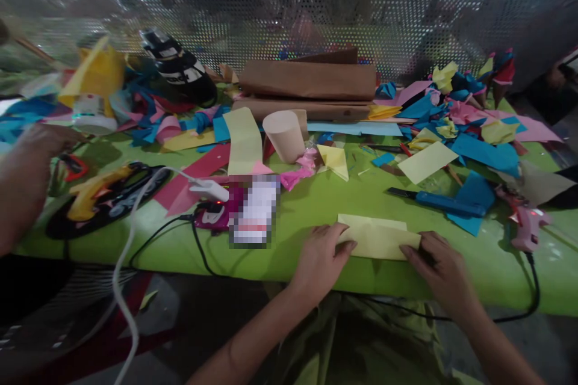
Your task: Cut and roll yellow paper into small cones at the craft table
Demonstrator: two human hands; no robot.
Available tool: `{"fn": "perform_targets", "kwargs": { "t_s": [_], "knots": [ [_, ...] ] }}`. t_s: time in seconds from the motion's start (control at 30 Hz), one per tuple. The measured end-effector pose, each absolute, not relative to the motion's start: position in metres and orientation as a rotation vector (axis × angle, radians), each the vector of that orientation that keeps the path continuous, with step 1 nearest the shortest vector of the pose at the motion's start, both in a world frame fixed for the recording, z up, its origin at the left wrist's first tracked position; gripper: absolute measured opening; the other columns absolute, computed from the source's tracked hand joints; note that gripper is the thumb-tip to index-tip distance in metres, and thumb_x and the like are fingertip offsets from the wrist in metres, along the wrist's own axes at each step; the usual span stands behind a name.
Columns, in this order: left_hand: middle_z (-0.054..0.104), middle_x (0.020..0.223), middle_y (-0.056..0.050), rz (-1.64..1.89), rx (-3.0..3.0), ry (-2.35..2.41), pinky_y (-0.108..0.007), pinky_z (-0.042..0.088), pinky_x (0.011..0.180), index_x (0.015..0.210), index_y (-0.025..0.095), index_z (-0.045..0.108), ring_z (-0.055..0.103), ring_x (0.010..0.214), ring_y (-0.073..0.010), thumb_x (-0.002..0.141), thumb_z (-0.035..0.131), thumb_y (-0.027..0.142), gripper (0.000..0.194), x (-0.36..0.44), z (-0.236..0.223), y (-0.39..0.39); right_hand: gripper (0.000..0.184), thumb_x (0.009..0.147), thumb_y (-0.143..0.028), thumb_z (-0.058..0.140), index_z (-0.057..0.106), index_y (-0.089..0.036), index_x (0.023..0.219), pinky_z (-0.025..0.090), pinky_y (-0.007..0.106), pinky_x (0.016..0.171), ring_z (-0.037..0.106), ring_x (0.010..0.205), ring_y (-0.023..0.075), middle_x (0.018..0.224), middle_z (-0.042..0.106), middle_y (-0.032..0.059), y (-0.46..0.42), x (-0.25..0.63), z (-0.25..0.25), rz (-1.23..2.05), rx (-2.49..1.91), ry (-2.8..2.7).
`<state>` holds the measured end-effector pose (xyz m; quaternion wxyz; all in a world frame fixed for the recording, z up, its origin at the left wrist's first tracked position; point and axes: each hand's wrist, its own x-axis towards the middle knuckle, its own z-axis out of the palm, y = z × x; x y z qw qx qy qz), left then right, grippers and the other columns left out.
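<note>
A pale yellow sheet of paper [377, 240], folded over with a strip showing behind its upper edge, lies at the near edge of the green table. My left hand [321, 252] pinches its left end between thumb and fingers. At the opposite end, my right hand [436, 261] grips the paper the same way, thumb on top. Beyond the right hand rests a blue utility knife [447, 203], partly over a blue paper piece [478, 192]. A phone [256, 210] with a blurred screen lies to the left of my left hand.
A pink glue gun [528, 222] stands at the right, its cord hanging over the edge. Behind are a cream paper tube [284, 135], brown paper rolls [307, 81] and heaped coloured scraps. A purple power strip [221, 213] with cables sits left. Another person's hand [36, 144] reaches in there.
</note>
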<state>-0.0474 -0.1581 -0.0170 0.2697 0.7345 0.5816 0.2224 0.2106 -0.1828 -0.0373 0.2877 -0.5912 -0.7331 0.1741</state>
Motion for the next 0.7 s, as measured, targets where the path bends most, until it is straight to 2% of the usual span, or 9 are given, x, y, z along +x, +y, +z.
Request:
{"fn": "perform_targets", "kwargs": {
  "t_s": [0.07,0.13,0.2,0.27,0.33,0.43,0.6,0.7],
  "knots": [
    [0.073,0.100,-0.006,0.591,1.949,1.571,-0.036,0.050,0.083,0.114,0.020,0.064,0.065,0.095,-0.0239,0.088,0.066,0.020,0.026,-0.0451,-0.0175,-0.1552,0.027,0.094,-0.045,0.060,0.059,-0.022,0.079,0.042,0.033,0.063,0.057,0.070,0.0210,0.072,0.060,0.0018,-0.1842,0.2084,-0.0427,0.382,-1.629,-1.920],
    [0.073,0.109,-0.006,0.575,1.923,1.577,-0.038,0.050,0.087,0.125,0.021,0.059,0.065,0.099,-0.0243,0.087,0.067,0.020,0.039,-0.0431,-0.0174,-0.1527,0.025,0.094,-0.046,0.060,0.063,-0.022,0.101,0.045,0.035,0.069,0.060,0.079,0.0231,0.086,0.067,0.0046,-0.1863,0.2068,-0.0463,0.346,-1.657,-1.882],
    [0.072,0.113,-0.007,0.549,1.914,1.598,-0.039,0.051,0.088,0.135,0.022,0.052,0.065,0.101,-0.0253,0.087,0.068,0.021,0.051,-0.0415,-0.0168,-0.1509,0.035,0.095,-0.045,0.059,0.060,-0.023,0.122,0.047,0.036,0.075,0.062,0.086,0.0242,0.091,0.069,0.0053,-0.1878,0.2062,-0.0475,0.349,-1.674,-1.852],
    [0.071,0.114,-0.008,0.528,1.920,1.621,-0.040,0.052,0.087,0.141,0.022,0.046,0.065,0.101,-0.0260,0.087,0.069,0.021,0.059,-0.0404,-0.0167,-0.1504,0.044,0.096,-0.042,0.058,0.053,-0.024,0.136,0.047,0.036,0.077,0.062,0.085,0.0239,0.087,0.068,0.0039,-0.1878,0.2064,-0.0468,0.356,-1.668,-1.861],
    [0.071,0.115,-0.008,0.527,1.934,1.632,-0.040,0.052,0.087,0.145,0.023,0.040,0.065,0.102,-0.0258,0.087,0.068,0.020,0.065,-0.0397,-0.0174,-0.1512,0.036,0.097,-0.037,0.057,0.057,-0.027,0.132,0.046,0.036,0.076,0.061,0.082,0.0234,0.084,0.069,0.0030,-0.1860,0.2074,-0.0453,0.358,-1.614,-1.937],
    [0.070,0.118,-0.008,0.541,1.981,1.634,-0.041,0.052,0.089,0.146,0.025,0.038,0.065,0.104,-0.0251,0.088,0.067,0.019,0.066,-0.0397,-0.0202,-0.1540,0.020,0.099,-0.033,0.054,0.068,-0.028,0.112,0.043,0.037,0.075,0.061,0.085,0.0240,0.089,0.071,0.0040,-0.1821,0.2086,-0.0434,0.373,-1.504,-2.091],
    [0.065,0.130,-0.008,0.574,2.090,1.619,-0.042,0.052,0.094,0.144,0.026,0.039,0.061,0.116,-0.0262,0.094,0.060,0.021,0.054,-0.0404,-0.0241,-0.1570,0.022,0.099,-0.036,0.054,0.071,-0.027,0.109,0.039,0.036,0.074,0.061,0.087,0.0238,0.091,0.073,0.0036,-0.1803,0.2061,-0.0399,0.287,-1.534,-2.118],
    [0.065,0.131,-0.009,0.581,2.097,1.618,-0.042,0.053,0.092,0.143,0.025,0.039,0.062,0.115,-0.0259,0.097,0.053,0.020,0.048,-0.0397,-0.0235,-0.1561,0.023,0.100,-0.036,0.053,0.071,-0.028,0.111,0.037,0.036,0.073,0.060,0.088,0.0237,0.091,0.073,0.0031,-0.1813,0.2040,-0.0386,0.247,-1.555,-2.126]
  ]
}}
